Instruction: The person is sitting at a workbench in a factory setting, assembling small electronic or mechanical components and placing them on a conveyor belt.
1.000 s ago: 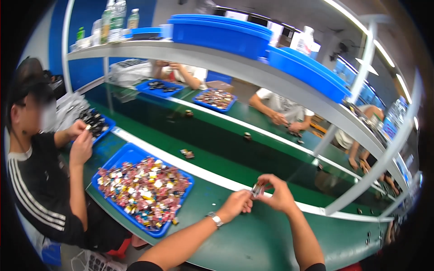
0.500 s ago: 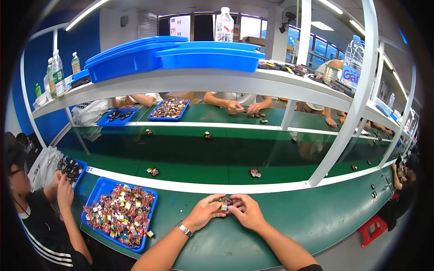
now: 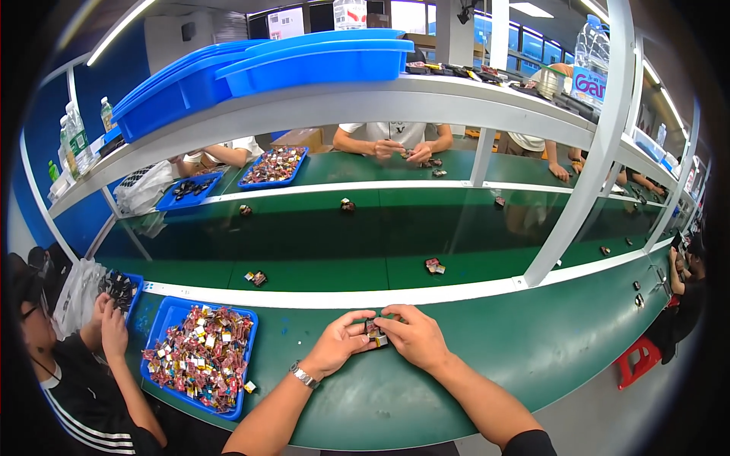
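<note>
Both hands have come in closer vs 0.5 s ago, view swung right, blue tray [image 3: 169, 313] now further to their left. Left hand [image 3: 340, 346] & right hand [image 3: 411, 335] each pinch small dark part [image 3: 373, 334] w/ fingertips, fingers curled. Part sits between them, long axis roughly left-right, ends hidden by fingers

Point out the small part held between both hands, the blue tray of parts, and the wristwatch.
small part [image 3: 374, 335]: head view, its visible middle between the fingertips.
blue tray [image 3: 161, 318]: head view, its upper left rim.
wristwatch [image 3: 305, 375]: head view, its metal band.
</note>
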Tool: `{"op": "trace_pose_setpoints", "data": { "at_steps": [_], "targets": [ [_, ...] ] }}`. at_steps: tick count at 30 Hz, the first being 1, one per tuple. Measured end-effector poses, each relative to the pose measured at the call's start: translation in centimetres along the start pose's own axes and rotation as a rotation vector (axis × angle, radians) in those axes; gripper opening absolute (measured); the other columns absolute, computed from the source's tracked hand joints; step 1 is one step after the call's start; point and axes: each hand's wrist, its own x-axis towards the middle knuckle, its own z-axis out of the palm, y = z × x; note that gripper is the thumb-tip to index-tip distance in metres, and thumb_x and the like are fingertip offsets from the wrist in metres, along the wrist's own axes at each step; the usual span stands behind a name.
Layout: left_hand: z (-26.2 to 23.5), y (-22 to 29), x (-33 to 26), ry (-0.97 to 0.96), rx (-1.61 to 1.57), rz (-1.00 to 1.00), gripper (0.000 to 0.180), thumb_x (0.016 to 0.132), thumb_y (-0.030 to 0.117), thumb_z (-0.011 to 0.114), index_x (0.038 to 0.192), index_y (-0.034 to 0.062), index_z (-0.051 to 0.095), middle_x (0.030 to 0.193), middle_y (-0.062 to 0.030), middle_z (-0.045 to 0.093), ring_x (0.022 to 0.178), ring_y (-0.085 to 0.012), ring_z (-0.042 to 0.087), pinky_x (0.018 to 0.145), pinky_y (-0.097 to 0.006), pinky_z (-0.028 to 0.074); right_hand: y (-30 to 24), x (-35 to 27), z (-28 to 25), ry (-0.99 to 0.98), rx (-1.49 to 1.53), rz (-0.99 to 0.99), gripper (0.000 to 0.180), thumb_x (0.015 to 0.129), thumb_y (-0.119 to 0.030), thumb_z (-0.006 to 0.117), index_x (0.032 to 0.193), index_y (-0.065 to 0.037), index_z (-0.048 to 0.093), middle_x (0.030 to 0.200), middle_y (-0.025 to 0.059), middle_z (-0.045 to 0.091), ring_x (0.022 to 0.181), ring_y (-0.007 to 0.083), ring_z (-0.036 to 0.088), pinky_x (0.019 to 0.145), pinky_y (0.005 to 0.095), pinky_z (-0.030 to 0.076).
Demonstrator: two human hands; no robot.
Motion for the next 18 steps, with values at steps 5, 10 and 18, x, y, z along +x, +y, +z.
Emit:
{"op": "trace_pose_setpoints", "data": {
  "at_steps": [5,10,18],
  "targets": [
    [0.08,0.25,-0.04,-0.005,-0.017,-0.013,0.046,0.097,-0.003,0.054,0.140,0.0023,0.042,0.132,-0.0146,0.058,0.120,-0.0213,0.059,0.103,-0.037,0.051,-0.06,0.21,-0.35,-0.071,-0.009,-0.015,0.025,0.080,-0.006,0.074,0.104,-0.011,0.072,0.111,0.0044,0.063,0.090,0.0214,0.067,0.073,0.0329,0.058],
    [-0.24,0.02,-0.11,-0.047,0.039,-0.043,0.046,0.096,-0.002,0.055,0.140,0.0023,0.042,0.130,-0.0133,0.059,0.117,-0.0196,0.061,0.102,-0.036,0.052,0.50,0.17,-0.60,-0.202,0.141,0.012,0.016,0.083,-0.009,0.072,0.099,-0.010,0.070,0.122,0.0058,0.058,0.108,0.0256,0.059,0.085,0.0370,0.054],
    [0.16,0.30,-0.20,-0.047,0.053,-0.036,0.045,0.097,0.000,0.055,0.140,0.0025,0.043,0.125,-0.0119,0.061,0.115,-0.0192,0.062,0.101,-0.036,0.053,0.53,-0.06,-0.61,-0.266,0.228,0.090,0.010,0.086,-0.014,0.071,0.096,-0.009,0.071,0.129,0.0079,0.056,0.118,0.0276,0.055,0.093,0.0379,0.051]
  ]
}}
